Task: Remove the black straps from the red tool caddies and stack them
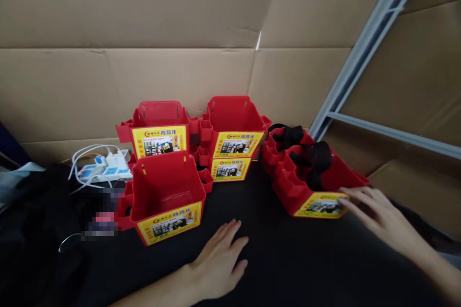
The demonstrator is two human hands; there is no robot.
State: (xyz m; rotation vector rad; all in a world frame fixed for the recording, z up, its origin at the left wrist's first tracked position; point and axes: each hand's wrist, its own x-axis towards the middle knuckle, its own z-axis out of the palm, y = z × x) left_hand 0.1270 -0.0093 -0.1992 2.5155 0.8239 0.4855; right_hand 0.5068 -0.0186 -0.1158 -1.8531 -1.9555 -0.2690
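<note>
My left hand [221,261] is open above the black tabletop, fingers spread and nothing in them. Left of it sits a red plastic tool box [167,180] with a yellow label. At the right, my right hand [376,216] pinches the front rim of another red tool box [288,189], its thumb against the yellow label and its fingers over the edge. A black strap [320,158] loops up from inside this box. Directly behind it is a further red box [268,148], also with black webbing on top.
At the back stand a red box [160,110] and stacked red boxes [232,110]. A white power strip [108,171] with plugs and cables lies left, near dark cloth [39,220]. Cardboard [144,76] walls the back; a metal frame [360,57] slants up at right.
</note>
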